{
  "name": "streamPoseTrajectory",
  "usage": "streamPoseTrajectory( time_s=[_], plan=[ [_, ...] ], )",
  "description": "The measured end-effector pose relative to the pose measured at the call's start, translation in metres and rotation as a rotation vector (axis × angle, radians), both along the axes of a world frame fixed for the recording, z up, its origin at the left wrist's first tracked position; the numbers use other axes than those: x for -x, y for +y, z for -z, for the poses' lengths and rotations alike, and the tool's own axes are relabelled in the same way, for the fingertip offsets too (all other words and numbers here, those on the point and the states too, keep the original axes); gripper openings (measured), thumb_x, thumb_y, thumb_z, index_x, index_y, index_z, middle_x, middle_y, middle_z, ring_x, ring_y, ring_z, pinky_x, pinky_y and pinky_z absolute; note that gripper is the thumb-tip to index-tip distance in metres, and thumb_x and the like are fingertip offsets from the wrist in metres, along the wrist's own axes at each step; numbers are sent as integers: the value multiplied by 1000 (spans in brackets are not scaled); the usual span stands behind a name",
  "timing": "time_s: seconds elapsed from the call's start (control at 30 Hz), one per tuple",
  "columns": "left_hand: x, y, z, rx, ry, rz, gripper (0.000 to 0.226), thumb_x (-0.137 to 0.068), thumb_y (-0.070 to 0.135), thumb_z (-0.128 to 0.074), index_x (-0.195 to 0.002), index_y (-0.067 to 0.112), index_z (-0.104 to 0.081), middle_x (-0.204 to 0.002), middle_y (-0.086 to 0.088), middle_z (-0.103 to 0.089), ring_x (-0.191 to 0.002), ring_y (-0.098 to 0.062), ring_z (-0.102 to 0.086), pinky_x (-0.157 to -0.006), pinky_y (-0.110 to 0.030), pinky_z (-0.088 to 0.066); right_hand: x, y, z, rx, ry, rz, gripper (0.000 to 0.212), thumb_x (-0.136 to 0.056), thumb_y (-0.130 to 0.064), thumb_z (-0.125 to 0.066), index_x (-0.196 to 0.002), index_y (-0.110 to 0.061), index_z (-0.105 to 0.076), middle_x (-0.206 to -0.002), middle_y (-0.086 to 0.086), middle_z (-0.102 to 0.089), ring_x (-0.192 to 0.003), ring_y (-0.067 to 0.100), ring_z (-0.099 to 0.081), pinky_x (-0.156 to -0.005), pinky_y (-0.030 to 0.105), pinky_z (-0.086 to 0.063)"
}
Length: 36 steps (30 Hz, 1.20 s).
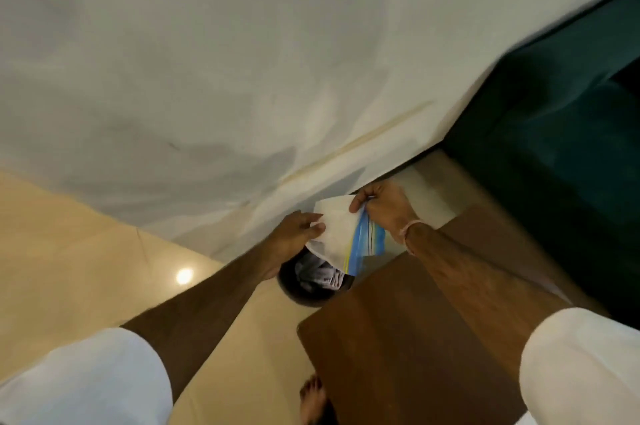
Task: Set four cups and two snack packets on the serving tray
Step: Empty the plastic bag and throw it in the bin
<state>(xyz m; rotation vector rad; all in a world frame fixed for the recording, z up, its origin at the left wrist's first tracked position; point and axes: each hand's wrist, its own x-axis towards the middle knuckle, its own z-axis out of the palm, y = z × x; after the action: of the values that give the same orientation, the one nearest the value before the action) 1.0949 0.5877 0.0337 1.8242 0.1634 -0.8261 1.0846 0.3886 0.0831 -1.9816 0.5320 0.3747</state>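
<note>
Both my hands hold a white packet with blue and yellow stripes along one edge. My left hand grips its left side and my right hand pinches its upper right corner. The packet hangs just above a dark round bin that stands on the floor by the wall and has crumpled wrappers inside. No cups and no serving tray are in view.
A brown wooden table fills the lower right, its corner beside the bin. A white wall rises ahead. A dark green sofa stands at the right. The beige floor spreads left. A bare foot shows at the bottom.
</note>
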Motion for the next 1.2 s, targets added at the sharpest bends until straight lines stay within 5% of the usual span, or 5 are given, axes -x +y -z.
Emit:
streamPoseTrajectory(
  time_s=[0.1,0.2,0.63,0.83,1.2],
  plan=[
    [15,14,76,-84,46,-3,53,-99,41,-52,-146,17,-44,-148,-3,-47,-131,-18,-48,-110,-34,-38,1,35,73,23,88,-15,43,-77,14,-42,-81,-8,-79,-96,8,-74,-87,16,-64,-84,20,-51],
    [24,23,143,-106,237,-129,55,-102,45,-42,-148,16,-39,-145,-7,-49,-111,-11,-52,-90,-24,-43,-1,64,151,1,192,-3,32,-90,3,-49,-102,-5,-77,-117,14,-71,-110,30,-64,-101,37,-50],
    [16,40,361,-73,558,-393,44,-97,46,-48,-130,19,-57,-124,-7,-66,-96,-18,-63,-75,-30,-48,-42,93,386,63,542,-232,39,-96,-6,-50,-134,3,-54,-135,23,-56,-126,37,-52,-109,46,-43],
    [15,46,389,-28,567,-398,21,-93,46,-55,-98,27,-59,-102,-2,-67,-89,-17,-63,-65,-27,-48,-54,100,420,140,613,-446,42,-92,3,-43,-132,7,-55,-138,26,-54,-126,42,-51,-104,44,-46],
    [-20,23,336,-234,190,-30,49,-97,33,-54,-141,15,-44,-135,-12,-57,-120,-29,-57,-96,-37,-47,-55,86,384,254,451,-459,71,-87,-37,-61,-152,-24,-34,-164,9,-17,-148,37,-24,-121,46,-24]
  ],
)
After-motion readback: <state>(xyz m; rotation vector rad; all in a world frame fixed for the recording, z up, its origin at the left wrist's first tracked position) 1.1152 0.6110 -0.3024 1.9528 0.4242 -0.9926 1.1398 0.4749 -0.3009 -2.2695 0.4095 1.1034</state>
